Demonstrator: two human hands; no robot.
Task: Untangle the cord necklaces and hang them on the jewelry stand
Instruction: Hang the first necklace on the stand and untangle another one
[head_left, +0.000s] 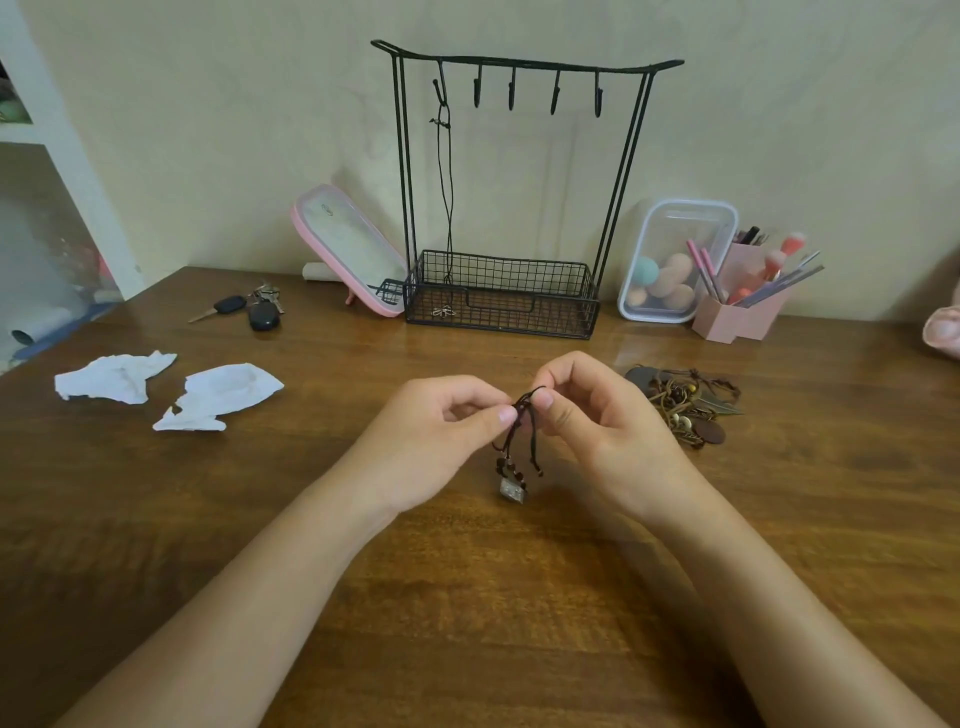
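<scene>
While engaged in the untangling step, pinches the bunched top of a dark cord necklace (519, 452) between thumb and curled fingers of the left hand (441, 421) and of the right hand (592, 421), over the worktop (467, 597), beads and pendant dangling. Probably calls next for teasing the strands apart, then carrying the loop to a free hook of the jewelry stand (519, 63), already bearing one hung necklace (447, 197) at its left end. Leaves a tangled pile (685, 405) lying near the right hand.

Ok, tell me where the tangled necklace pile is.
In the head view, the tangled necklace pile lies on the table right of centre, beside the right hand and in front of the pink brush holder.
</scene>
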